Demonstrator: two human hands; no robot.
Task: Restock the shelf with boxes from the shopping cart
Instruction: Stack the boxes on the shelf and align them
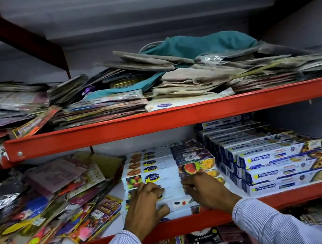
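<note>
A stack of white wrap boxes (159, 167) with fruit pictures stands in the middle of the red-edged shelf (296, 195). Both my hands rest on the front of this stack. My left hand (146, 205) has its fingers curled over a white box (178, 203) low in the stack, with the thumb beneath it. My right hand (205, 191) grips the same box at its right part. The shopping cart is out of view.
Blue and white wrap boxes (280, 167) are stacked tight against the right of the white stack. Loose colourful packets (42, 205) pile up on the left. The upper shelf (155, 120) holds flat bags and papers. More packets hang below.
</note>
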